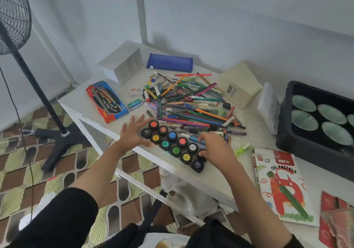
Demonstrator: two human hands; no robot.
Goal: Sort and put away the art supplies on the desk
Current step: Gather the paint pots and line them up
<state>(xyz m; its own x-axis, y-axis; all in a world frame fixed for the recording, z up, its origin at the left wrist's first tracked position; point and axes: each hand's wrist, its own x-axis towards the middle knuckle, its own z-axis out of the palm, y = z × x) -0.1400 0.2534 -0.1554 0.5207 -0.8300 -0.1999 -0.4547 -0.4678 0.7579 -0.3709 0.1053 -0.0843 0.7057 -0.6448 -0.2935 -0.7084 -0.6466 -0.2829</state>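
1. At the lower centre of the frame, near the front edge of the white bench (pixel 191 173), sit two rows of poster paint jars (pixel 173 144), black lids with coloured centres.
2. Left hand (pixel 132 134): palm down, fingers spread, set against the left end of the jar rows, thumb along their near side.
3. Right hand (pixel 215 148): fingers curled over a black-lidded jar (pixel 203 157) at the right end of the rows, gripping its top.
4. Just behind the jars, centre frame: loose pile of pencils and markers (pixel 191 104), unsorted, touching the back row.
5. Upper centre: blue pencil case (pixel 169 62), lying flat, with a white divided organiser (pixel 122 64) to its left.
6. Left of the pile: red-and-blue pencil box (pixel 106 102); a small staples box (pixel 135 104) between it and the pile.
7. Right of the pile: cream box with a barcode (pixel 239 85).
8. Lower right: oil pastels box (pixel 281 186); green highlighter (pixel 242 149) just above it.
9. Right edge: black tray (pixel 287 133) holding pale green cups.
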